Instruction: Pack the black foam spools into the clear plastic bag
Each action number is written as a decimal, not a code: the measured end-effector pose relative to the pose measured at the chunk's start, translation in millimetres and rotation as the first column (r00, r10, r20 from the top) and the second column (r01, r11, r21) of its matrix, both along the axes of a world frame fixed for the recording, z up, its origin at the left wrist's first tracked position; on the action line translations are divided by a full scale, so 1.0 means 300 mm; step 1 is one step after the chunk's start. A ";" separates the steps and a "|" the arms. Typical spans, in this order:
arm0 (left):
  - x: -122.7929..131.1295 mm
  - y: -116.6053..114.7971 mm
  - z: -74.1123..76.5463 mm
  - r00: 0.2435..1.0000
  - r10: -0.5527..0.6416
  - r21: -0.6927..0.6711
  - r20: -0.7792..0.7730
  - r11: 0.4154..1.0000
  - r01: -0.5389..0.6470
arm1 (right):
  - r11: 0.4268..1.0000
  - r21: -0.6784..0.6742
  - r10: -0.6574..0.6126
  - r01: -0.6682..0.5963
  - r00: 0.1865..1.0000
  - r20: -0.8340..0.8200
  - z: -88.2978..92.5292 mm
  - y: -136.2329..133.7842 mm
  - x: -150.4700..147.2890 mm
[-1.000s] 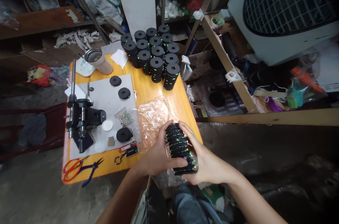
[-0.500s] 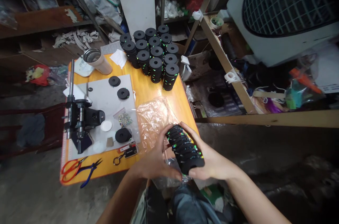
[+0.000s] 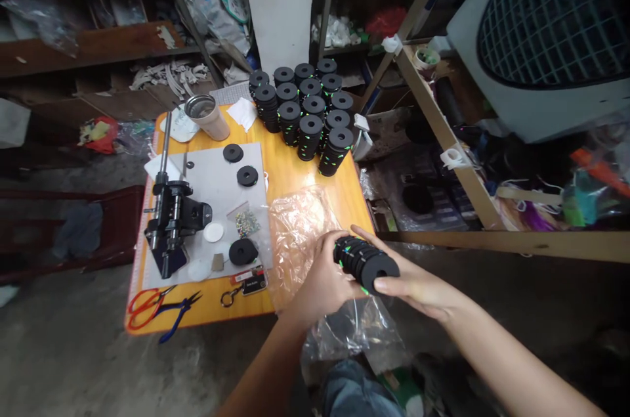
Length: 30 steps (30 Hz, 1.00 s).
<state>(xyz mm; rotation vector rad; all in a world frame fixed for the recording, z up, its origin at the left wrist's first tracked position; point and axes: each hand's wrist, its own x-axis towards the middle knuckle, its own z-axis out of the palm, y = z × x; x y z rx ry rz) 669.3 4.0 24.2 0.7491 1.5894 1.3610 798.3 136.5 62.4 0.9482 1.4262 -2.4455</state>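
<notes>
I hold a stack of black round discs with green marks (image 3: 365, 262), lying on its side, at the near right corner of the small orange table (image 3: 285, 171). My right hand (image 3: 413, 282) wraps round the stack's near end. My left hand (image 3: 325, 279) grips the stack's left side together with a clear plastic bag (image 3: 352, 331) that hangs below, off the table's edge. More clear plastic (image 3: 298, 230) lies on the table next to my left hand.
Several stacks of the same black discs (image 3: 308, 111) stand at the far right of the table. A black hand press (image 3: 172, 220), loose discs (image 3: 243, 251), a metal cup (image 3: 207, 116), scissors and pliers (image 3: 162, 308) lie left. Shelves and a large fan (image 3: 541, 36) crowd behind.
The stack has tipped from nearly upright to lying on its side, its flat end now towards me. My left hand slid lower onto the bag. The view shifted a little.
</notes>
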 end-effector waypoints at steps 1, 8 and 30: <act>0.001 0.035 -0.023 0.998 0.013 0.030 -0.058 0.999 -0.012 | 0.999 0.043 -0.016 0.015 1.000 0.021 -0.006 0.021 -0.002; -0.063 0.269 -0.213 0.949 -0.158 -0.040 -0.272 0.987 0.152 | 0.967 0.078 -0.245 0.242 0.969 0.039 -0.181 0.173 -0.051; -0.113 0.327 -0.373 0.876 -0.186 -0.043 -0.444 0.981 0.187 | 0.498 0.864 -0.189 -0.074 0.963 0.192 -0.168 0.217 -0.075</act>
